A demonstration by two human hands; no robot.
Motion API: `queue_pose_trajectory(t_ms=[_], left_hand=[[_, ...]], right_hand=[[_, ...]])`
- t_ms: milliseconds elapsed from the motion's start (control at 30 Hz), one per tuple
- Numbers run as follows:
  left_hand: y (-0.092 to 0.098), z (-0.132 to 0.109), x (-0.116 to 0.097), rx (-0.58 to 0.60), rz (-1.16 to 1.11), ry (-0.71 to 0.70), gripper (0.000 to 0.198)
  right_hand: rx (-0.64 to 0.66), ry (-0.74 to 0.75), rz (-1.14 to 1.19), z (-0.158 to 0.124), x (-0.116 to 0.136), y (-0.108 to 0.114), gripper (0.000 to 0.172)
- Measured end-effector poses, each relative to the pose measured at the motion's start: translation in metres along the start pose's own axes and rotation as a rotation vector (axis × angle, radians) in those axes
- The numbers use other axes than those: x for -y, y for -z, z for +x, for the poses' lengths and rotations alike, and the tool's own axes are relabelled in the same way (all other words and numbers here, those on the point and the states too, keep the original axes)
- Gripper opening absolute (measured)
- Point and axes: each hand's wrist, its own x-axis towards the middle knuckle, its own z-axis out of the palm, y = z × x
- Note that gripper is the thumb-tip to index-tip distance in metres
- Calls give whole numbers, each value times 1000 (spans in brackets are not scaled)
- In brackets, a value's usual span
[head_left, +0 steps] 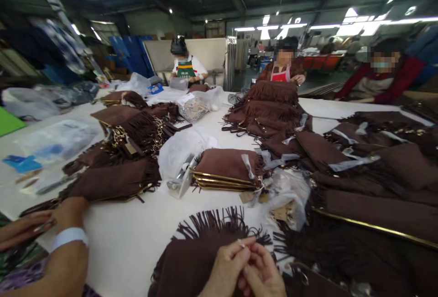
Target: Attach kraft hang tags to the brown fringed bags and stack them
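Observation:
My left hand (pixel 226 266) and my right hand (pixel 263 269) meet at the bottom centre, fingers pinched together. Between the fingertips shows a tiny whitish and reddish bit, too small to name. Beneath them a dark brown fringed bag (pixel 188 260) lies flat on the white table (pixel 126 237), its fringe pointing away from me. Just beyond it sits a stack of brown bags with gold edges (pixel 226 164). To the right of my hands is a clear plastic bag (pixel 290 196) with tags inside.
At the left, a co-worker's hand (pixel 70 215) with a white wristband is by a brown bag (pixel 112 180). Fringed bags are heaped at the back (pixel 270 110) and right (pixel 386 201). Chains (pixel 157 132) hang over a left pile. Several people sit across the table.

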Motion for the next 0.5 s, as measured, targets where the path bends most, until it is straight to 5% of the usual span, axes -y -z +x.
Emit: queue_pose_trajectory(t_ms=[167, 400, 500], left_hand=[[0, -10, -13, -6, -56, -16, 77], [0, -23, -25, -44, -102, 19, 55], [3, -24, -27, -21, -48, 21, 56]], right_hand=[[24, 18, 9, -5, 10, -14, 39], [55, 149, -302, -8, 18, 4, 30], [-34, 239, -417, -7, 29, 16, 25]])
